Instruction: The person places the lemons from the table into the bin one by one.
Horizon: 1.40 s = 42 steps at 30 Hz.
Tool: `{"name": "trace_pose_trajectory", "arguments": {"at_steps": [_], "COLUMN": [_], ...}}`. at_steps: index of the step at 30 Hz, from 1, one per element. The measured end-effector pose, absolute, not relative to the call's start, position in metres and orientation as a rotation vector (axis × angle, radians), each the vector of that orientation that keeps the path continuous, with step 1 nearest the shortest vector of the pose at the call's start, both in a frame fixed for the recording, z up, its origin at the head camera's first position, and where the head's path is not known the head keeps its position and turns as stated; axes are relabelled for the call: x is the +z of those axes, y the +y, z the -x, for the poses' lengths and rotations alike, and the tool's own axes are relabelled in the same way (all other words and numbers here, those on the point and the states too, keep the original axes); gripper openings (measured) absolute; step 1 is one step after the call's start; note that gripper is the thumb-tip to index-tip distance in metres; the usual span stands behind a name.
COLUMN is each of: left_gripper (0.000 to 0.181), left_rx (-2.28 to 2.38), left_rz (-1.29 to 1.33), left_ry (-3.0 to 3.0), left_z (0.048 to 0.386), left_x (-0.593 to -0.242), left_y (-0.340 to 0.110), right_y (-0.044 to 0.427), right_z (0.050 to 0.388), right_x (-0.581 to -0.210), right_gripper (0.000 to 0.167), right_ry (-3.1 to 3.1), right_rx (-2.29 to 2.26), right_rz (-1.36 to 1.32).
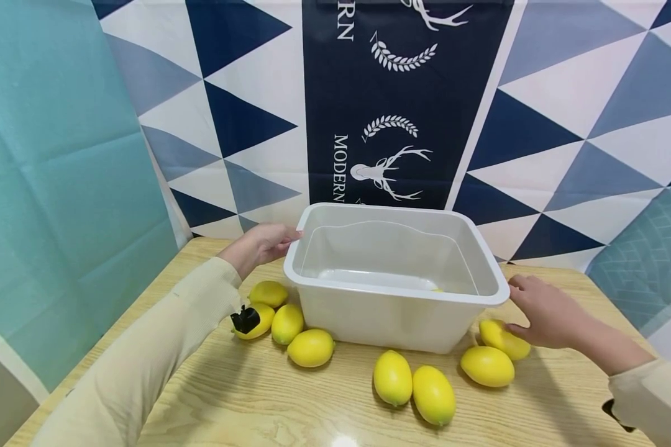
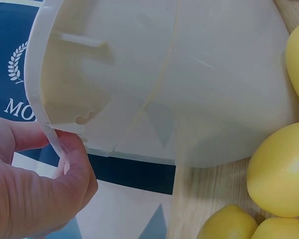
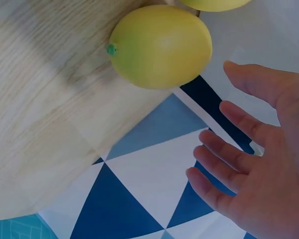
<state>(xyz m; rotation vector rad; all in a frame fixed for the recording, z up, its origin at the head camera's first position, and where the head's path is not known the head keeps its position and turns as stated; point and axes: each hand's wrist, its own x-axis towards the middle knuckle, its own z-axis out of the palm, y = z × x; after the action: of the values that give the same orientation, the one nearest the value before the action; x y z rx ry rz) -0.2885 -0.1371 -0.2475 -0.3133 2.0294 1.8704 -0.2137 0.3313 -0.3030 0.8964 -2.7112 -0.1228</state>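
Note:
A white plastic bin stands on the wooden table, tall-sided with a rolled rim. My left hand pinches the rim at its left end; in the left wrist view the thumb and fingers of that hand meet around the rim's edge. Beside the bin's right end is my right hand, above a lemon. Its fingers are spread and hold nothing in the right wrist view, apart from the nearest lemon. A small yellow patch shows inside the bin; the rest of its floor is partly hidden.
Several lemons lie around the bin's left front corner. Two lemons lie touching in front of it, and another lemon is at the right front. A patterned cloth hangs behind the table.

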Motion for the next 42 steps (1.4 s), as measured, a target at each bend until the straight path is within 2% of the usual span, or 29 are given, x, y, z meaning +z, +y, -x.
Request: {"name": "trace_pose_trajectory", "arguments": {"at_steps": [7, 14, 21, 42], "left_gripper": [0.043, 0.044, 0.044, 0.044], "left_rx": [1.895, 1.888, 1.872, 1.877], "left_rz": [0.337, 0.345, 0.335, 0.326], "left_ry": [2.007, 2.017, 2.032, 2.029], "left_z": [0.289, 0.289, 0.289, 0.287], "left_x": [-0.249, -0.249, -0.249, -0.249], "left_y": [-0.137, -0.137, -0.137, -0.137], "right_y": [0.332, 0.331, 0.33, 0.338], "right_z": [0.211, 0.21, 0.215, 0.224], "right_x": [-0.311, -0.322, -0.329, -0.347], "right_gripper": [0.071, 0.056, 0.048, 0.058], "right_ry": [-2.809, -2.816, -2.874, -2.843], "right_rx": [-0.09, -0.07, -0.041, 0.121], "right_rz": [-0.9, -0.972, -0.989, -1.157]}}
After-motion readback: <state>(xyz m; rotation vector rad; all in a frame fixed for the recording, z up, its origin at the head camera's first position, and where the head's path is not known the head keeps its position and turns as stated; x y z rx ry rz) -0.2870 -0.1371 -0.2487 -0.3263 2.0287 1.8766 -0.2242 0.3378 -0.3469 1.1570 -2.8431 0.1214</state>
